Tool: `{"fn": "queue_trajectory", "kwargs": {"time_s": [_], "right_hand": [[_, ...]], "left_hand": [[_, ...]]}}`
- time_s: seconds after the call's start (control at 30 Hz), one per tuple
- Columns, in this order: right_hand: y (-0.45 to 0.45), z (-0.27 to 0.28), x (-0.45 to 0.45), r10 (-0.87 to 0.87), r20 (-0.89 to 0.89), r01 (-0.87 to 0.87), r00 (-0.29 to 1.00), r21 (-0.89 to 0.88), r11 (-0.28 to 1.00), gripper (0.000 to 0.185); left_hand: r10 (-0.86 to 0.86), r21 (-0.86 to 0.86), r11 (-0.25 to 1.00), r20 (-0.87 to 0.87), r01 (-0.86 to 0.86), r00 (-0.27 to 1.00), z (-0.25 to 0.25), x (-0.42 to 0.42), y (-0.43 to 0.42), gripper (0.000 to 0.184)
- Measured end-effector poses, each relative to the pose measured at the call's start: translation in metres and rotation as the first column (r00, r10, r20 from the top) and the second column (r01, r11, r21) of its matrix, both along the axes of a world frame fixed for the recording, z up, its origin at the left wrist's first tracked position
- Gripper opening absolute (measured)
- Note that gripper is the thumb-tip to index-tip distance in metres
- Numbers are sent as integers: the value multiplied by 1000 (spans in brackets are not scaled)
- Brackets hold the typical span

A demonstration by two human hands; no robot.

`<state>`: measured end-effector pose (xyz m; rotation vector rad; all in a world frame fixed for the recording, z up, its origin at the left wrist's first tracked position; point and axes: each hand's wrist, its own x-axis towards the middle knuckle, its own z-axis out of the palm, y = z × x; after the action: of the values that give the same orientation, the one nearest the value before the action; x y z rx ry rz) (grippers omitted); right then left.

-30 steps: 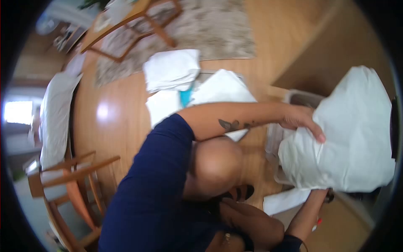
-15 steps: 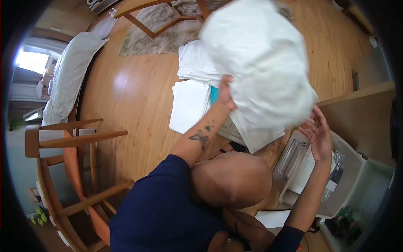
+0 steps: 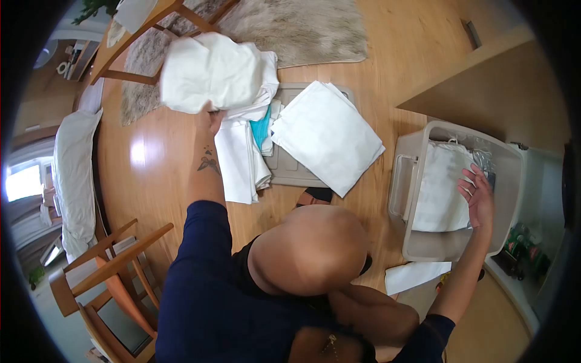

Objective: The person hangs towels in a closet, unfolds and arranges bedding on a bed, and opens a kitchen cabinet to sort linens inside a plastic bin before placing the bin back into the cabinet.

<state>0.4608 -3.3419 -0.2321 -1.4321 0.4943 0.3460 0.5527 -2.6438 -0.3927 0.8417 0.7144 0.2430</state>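
Observation:
At the upper left, my left hand (image 3: 210, 120) grips the near edge of a bulky folded white cloth (image 3: 212, 72), its fingers partly hidden beneath it. That bundle is over more white cloth. Closer to me is a stack of folded white cloths (image 3: 236, 160), with a teal cloth (image 3: 260, 130) beside it. A flat folded white cloth (image 3: 330, 136) rests partly on a grey plastic lid (image 3: 290, 169). My right hand (image 3: 478, 199) hovers over the right part of a plastic storage bin (image 3: 451, 248), fingers spread and holding nothing. Inside the bin are white cloth (image 3: 439, 190) and a clear plastic packet (image 3: 482, 158).
A wooden chair (image 3: 115, 272) stands at the left. A shaggy rug (image 3: 302, 30) and a wooden table (image 3: 127, 75) are at the top. An open wooden door (image 3: 478, 78) juts in above the bin, and bottles (image 3: 525, 242) stand to its right. White cloth (image 3: 414, 276) lies below it.
The white cloth bundle has moved left and down with my left hand. My right hand has come away from it to over the bin. The view has shifted to the right.

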Motion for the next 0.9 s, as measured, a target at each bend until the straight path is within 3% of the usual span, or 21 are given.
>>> {"fn": "queue_trajectory", "kwargs": {"time_s": [0.03,0.17,0.23,0.27,0.3,0.33,0.37,0.4,0.43,0.47,0.5,0.57,0.67,0.73,0.77,0.83,0.87,0.9], "right_hand": [[0,-1,-4,-3,-27,2,1000,-28,1000,43],[-10,-6,-19,-7,-41,1,999,-130,991,39],[-18,-4,-29,-50,-29,45,998,-154,987,39],[-23,-4,-33,-83,-4,81,997,-180,980,38],[-29,-6,-39,-88,-8,86,996,-175,981,38],[-36,-7,-45,-142,0,140,990,-189,972,35],[-44,-9,-51,-195,9,193,981,-205,960,33],[-50,-9,-56,-218,13,217,976,-202,955,32],[-57,-11,-60,-224,13,222,974,-201,954,32],[-63,-14,-64,-256,17,254,966,-214,943,32],[-65,-16,-68,-288,22,285,957,-227,931,31],[-68,-15,-75,-298,24,296,954,-223,929,31],[-74,-19,-84,-315,31,313,949,-239,919,32],[-79,-22,-92,-326,21,320,945,-257,912,32],[-82,-23,-94,-328,25,324,944,-242,915,32],[-87,-27,-98,-336,22,332,942,-222,917,32],[-90,-29,-101,-346,16,341,938,-221,914,31],[-94,-32,-103,-356,11,350,934,-220,911,31]], "left_hand": [[-100,121,981,-338,148,936,-23,2,10,33],[-92,232,957,-330,175,939,-10,3,-7,27],[107,308,951,-358,9,928,-6,3,-16,25],[103,311,950,-360,16,927,-14,0,-15,25],[140,599,790,-387,133,911,-44,-7,-1,25],[182,808,535,-393,245,901,-38,-6,-10,24],[69,960,151,-249,236,966,-43,-16,-33,27],[-121,951,-86,-304,296,945,-32,-21,-58,33],[-142,904,-325,-337,278,931,-20,-23,-91,42],[-156,841,-447,-408,304,900,-9,-22,-113,52],[-159,840,-451,-410,303,898,-8,-18,-127,52],[76,634,-636,-515,440,854,-12,-4,-144,62],[79,586,-606,-628,538,774,-26,27,-123,55],[162,337,-515,-865,788,476,-13,54,-106,44],[195,290,-613,-846,735,496,-9,64,-92,33],[86,343,-714,-822,610,563,15,77,-65,38],[35,340,-707,-859,620,510,19,93,-37,45],[-61,436,-683,-833,585,549,42,97,-30,47]]}}
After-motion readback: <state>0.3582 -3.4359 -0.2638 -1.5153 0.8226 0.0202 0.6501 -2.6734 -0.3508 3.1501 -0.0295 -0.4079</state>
